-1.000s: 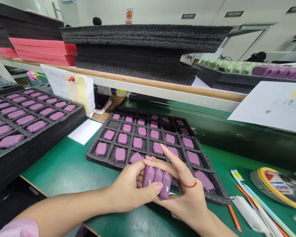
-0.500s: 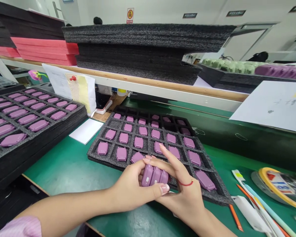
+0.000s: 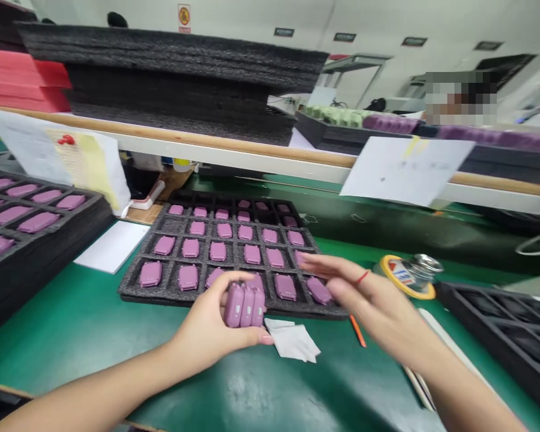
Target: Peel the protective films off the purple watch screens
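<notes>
My left hand [image 3: 218, 315] is closed around a stack of three purple watch cases [image 3: 247, 306], standing on edge side by side with small slots facing me. Fingers stretched out, my right hand [image 3: 364, 291] hovers over the right edge of the black foam tray [image 3: 162, 295], with nothing seen in it. Single purple watch cases, such as one at the near left [image 3: 150, 274], lie in most of the tray's compartments. A crumpled white cloth or tissue [image 3: 294, 341] lies on the green table just right of the held stack.
A second foam tray [image 3: 72, 240] with purple cases stands at left, beside a white pad [image 3: 112, 246]. At right are a round yellow-rimmed container [image 3: 407, 279], an orange stick [image 3: 357, 331] and another black tray [image 3: 499, 318]. A shelf with foam stacks [image 3: 175, 78] spans the back.
My right hand has let go of the stack and moved right, its fingers straightening. My left hand keeps the watch cases. The view has turned right, bringing the white cloth and right-hand tray into sight.
</notes>
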Demonstrator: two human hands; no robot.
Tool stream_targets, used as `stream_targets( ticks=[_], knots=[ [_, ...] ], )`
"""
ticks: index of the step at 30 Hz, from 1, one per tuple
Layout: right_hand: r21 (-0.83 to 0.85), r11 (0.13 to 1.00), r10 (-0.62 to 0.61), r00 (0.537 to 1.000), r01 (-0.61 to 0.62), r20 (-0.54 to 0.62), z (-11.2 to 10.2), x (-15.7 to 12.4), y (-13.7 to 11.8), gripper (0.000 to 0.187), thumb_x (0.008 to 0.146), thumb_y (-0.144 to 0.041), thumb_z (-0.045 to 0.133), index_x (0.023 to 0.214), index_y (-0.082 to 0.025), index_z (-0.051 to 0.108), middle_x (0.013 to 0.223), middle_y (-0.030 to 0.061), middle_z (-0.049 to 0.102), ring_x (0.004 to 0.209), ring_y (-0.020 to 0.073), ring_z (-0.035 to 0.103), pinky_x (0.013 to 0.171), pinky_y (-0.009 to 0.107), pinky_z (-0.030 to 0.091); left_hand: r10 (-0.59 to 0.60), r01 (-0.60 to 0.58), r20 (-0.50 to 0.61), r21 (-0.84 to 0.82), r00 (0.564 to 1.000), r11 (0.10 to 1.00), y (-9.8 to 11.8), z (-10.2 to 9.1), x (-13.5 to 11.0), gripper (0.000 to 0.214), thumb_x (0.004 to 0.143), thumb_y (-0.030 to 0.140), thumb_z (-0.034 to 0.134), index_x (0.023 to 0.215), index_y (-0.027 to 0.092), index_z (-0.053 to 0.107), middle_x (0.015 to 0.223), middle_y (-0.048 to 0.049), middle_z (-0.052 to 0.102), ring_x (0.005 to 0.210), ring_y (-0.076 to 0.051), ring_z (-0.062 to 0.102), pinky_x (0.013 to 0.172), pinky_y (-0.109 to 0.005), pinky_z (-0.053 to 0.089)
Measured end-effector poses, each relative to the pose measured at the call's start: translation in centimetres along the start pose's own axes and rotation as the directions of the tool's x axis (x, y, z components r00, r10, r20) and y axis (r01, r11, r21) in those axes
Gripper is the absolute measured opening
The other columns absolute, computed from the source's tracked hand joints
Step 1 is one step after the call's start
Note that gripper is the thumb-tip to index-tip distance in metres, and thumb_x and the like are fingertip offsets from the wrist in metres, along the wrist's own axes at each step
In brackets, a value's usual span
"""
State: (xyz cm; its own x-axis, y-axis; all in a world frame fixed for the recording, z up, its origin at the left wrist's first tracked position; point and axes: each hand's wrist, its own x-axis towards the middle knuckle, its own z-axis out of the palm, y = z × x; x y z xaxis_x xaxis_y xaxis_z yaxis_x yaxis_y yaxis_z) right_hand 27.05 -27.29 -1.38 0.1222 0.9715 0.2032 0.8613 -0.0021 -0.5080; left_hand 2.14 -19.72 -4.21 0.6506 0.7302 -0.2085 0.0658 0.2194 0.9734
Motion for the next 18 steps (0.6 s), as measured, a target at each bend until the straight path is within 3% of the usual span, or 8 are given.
stream_targets(
  ticks=[1,2,4,6,9,12,15,18],
  knots=[
    [-0.076,0.988,0.131,0.991,-0.132,-0.023,-0.9,-0.4,1.4,0.046,0.104,-0.05,0.035,0.114,-0.023,0.071,0.109,0.0089,0.079,0.1,0.0244,0.076,0.087,0.037,0.061,-0.001,0.001,0.008,0.016,1.0,1.0,0.0,0.0,0.1,0.084,0.06,0.028,0.091,0.134,0.027,0.051,0.107,-0.0063,0.073,0.093,-0.026,0.072,0.093,-0.047,0.055],
    [-0.142,0.962,0.229,0.972,-0.234,-0.049,-1.4,-0.8,2.8,0.043,0.103,-0.045,0.038,0.098,-0.02,0.073,0.091,0.0098,0.08,0.085,0.0253,0.077,0.078,0.038,0.062,0.001,-0.002,0.017,0.034,1.0,0.999,0.0,0.1,0.1,0.085,0.061,0.028,0.09,0.136,0.029,0.05,0.107,-0.0057,0.072,0.092,-0.025,0.072,0.094,-0.047,0.054],
    [-0.259,0.888,0.373,0.925,-0.38,-0.077,-1.2,-1.8,5.2,0.03,0.095,-0.036,0.058,0.072,-0.019,0.068,0.062,0.0069,0.07,0.065,0.0255,0.072,0.065,0.038,0.057,0.008,-0.011,0.033,0.077,0.999,0.997,-0.1,0.2,0.2,0.076,0.063,0.029,0.088,0.131,0.028,0.056,0.108,-0.0056,0.072,0.092,-0.025,0.072,0.094,-0.047,0.054],
    [-0.323,0.825,0.469,0.881,-0.464,-0.067,0.1,-2.8,6.9,0.029,0.09,-0.03,0.069,0.064,-0.018,0.062,0.055,-0.0001,0.062,0.059,0.0189,0.066,0.063,0.035,0.055,0.019,-0.024,0.041,0.135,0.999,0.991,-0.2,0.3,0.4,0.063,0.063,0.03,0.087,0.121,0.025,0.062,0.109,-0.006,0.072,0.096,-0.026,0.071,0.095,-0.046,0.053],
    [-0.316,0.793,0.538,0.842,-0.521,-0.038,1.6,-3.7,8.7,0.027,0.094,-0.034,0.068,0.075,-0.015,0.063,0.067,-0.0043,0.064,0.062,0.0109,0.063,0.066,0.029,0.055,0.039,-0.046,0.033,0.212,0.999,0.976,-0.5,0.2,0.5,0.057,0.064,0.032,0.086,0.116,0.024,0.063,0.111,-0.0062,0.072,0.105,-0.028,0.069,0.098,-0.045,0.052],
    [-0.209,0.802,0.557,0.827,-0.56,-0.075,0.0,-4.0,10.3,0.023,0.096,-0.035,0.066,0.086,-0.015,0.066,0.074,-0.0033,0.067,0.063,0.0102,0.064,0.064,0.027,0.056,0.055,-0.058,0.017,0.267,0.998,0.962,-0.6,0.0,0.7,0.054,0.066,0.034,0.085,0.115,0.025,0.063,0.114,-0.0057,0.072,0.109,-0.028,0.068,0.099,-0.044,0.051],
    [-0.06,0.821,0.533,0.801,-0.567,-0.274,-3.8,-3.9,12.5,0.025,0.099,-0.038,0.062,0.101,-0.014,0.067,0.085,-0.0002,0.07,0.071,0.0128,0.069,0.07,0.032,0.059,0.082,-0.077,-0.004,0.324,0.997,0.943,-0.8,-0.2,0.9,0.052,0.067,0.034,0.084,0.115,0.026,0.063,0.117,-0.0053,0.072,0.109,-0.028,0.068,0.101,-0.045,0.05],
    [0.051,0.87,0.451,0.748,-0.491,-0.486,-6.7,-3.5,15.0,0.028,0.102,-0.042,0.054,0.112,-0.019,0.066,0.103,0.0043,0.071,0.088,0.0163,0.071,0.078,0.033,0.059,0.083,-0.073,-0.014,0.348,0.996,0.935,-1.1,-0.4,1.2,0.053,0.068,0.034,0.083,0.115,0.026,0.063,0.113,-0.0054,0.073,0.107,-0.029,0.069,0.101,-0.046,0.05]
  ],
)
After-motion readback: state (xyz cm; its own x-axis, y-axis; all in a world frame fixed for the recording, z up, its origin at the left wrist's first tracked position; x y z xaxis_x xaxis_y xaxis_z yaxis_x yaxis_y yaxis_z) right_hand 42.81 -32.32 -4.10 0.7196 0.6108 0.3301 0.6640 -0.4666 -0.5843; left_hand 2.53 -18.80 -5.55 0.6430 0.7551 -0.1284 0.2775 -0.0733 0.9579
